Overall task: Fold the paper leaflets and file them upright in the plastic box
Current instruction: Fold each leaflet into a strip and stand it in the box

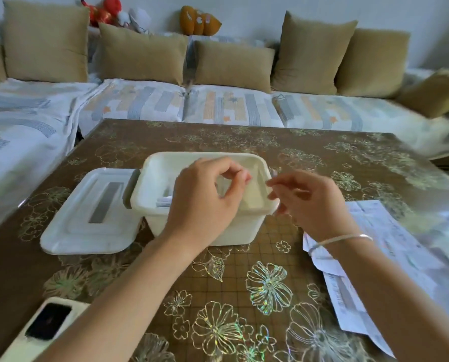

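We seem between leaflets: a folded leaflet [164, 202] sits in the box [244, 229] in the middle of the table [129, 142], our left hand [205, 199] curled over it, grip unclear, our right hand [309, 202] slack and empty; next, fetch from the right-edge stack [390, 239].

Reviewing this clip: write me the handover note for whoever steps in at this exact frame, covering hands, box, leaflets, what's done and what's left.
Left hand: over the open plastic box, fingers curled; too blurred to tell whether it pinches anything.
Right hand: at the box's right rim, motion-blurred; grip unclear.
Lid: off, on the table left of the box.
Done: some folded paper shows inside the box.
Left: unfolded leaflets lie flat on the table at right, to be folded and filed.
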Available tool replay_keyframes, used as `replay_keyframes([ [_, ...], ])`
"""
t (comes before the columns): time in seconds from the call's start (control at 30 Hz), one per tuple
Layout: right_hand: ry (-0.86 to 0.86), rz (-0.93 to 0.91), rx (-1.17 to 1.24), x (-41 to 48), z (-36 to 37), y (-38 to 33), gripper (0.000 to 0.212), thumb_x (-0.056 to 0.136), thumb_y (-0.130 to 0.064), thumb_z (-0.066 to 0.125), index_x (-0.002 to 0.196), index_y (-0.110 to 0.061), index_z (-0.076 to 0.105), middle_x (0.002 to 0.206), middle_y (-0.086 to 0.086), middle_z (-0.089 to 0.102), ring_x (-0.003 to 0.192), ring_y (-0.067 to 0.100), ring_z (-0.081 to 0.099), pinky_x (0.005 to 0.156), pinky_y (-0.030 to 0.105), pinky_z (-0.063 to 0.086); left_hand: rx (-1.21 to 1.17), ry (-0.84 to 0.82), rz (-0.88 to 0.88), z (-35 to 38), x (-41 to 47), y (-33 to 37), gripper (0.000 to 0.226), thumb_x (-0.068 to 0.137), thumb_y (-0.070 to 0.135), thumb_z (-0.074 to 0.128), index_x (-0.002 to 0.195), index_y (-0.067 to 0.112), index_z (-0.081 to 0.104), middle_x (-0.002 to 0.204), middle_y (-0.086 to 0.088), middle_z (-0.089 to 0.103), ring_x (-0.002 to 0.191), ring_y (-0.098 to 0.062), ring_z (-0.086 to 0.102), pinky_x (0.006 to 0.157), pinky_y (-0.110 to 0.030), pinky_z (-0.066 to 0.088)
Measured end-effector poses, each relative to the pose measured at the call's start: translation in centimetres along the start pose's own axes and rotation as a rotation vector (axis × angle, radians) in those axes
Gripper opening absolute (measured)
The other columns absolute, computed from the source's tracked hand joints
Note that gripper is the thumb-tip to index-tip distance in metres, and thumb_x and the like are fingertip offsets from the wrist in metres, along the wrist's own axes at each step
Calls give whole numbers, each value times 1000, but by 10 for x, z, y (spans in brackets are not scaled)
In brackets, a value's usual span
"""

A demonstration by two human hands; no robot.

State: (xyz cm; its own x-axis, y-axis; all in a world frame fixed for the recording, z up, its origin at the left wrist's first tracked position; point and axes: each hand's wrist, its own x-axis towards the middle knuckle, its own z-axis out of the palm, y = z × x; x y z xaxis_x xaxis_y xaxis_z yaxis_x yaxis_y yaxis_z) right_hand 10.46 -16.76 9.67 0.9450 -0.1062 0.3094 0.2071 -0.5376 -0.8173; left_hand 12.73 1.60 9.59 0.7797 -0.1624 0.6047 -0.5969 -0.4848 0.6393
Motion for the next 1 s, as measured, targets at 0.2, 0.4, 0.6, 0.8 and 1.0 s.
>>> replay_keyframes([
  [0.2, 50, 283, -658, -101, -61, 110, 23, 91, -32, 57, 114, -32, 62, 127, -3, 59, 115, 21, 56, 94, 36, 44, -51, -246, 44, 74, -50, 43, 13, 91, 28, 62, 84, 28, 72, 78, 20, 66, 75, -1, 55, 66, -18, 44],
  [0.4, -250, 330, -860, -131, -77, 147, 67, 91, -66, 7, 146, -36, 29, 157, -12, 16, 146, 11, 7, 120, 36, 7, 38, -453, -70, 120, -94, 43, 13, 93, 30, 60, 94, 29, 72, 89, 21, 68, 66, 10, 51, 60, -12, 39],
  [0.6, -218, -14, -475, -145, -56, 137, 24, 90, -41, 55, 102, -26, 70, 125, -22, 59, 125, -4, 44, 108, 35, 39, 130, -408, -171, 115, -106, 28, 10, 90, 30, 65, 99, 28, 69, 94, 19, 61, 85, 1, 59, 74, -21, 49],
  [0.8, -123, 43, -513, -134, -45, 120, 27, 84, -35, 66, 110, -31, 61, 120, -13, 55, 111, 10, 50, 89, 27, 46, 246, -589, -303, 108, -123, 21, 48, 81, 42, 73, 125, 30, 55, 111, 19, 52, 79, 6, 53, 64, -8, 38],
  [1.0, -367, 366, -896, -96, -51, 111, 96, 61, -78, 62, 137, -26, 36, 129, -1, 45, 119, 20, 38, 101, 34, 35, 280, -546, -341, 108, -130, 20, 78, 78, 40, 76, 143, 27, 36, 131, 9, 47, 86, 0, 53, 68, -10, 37],
])
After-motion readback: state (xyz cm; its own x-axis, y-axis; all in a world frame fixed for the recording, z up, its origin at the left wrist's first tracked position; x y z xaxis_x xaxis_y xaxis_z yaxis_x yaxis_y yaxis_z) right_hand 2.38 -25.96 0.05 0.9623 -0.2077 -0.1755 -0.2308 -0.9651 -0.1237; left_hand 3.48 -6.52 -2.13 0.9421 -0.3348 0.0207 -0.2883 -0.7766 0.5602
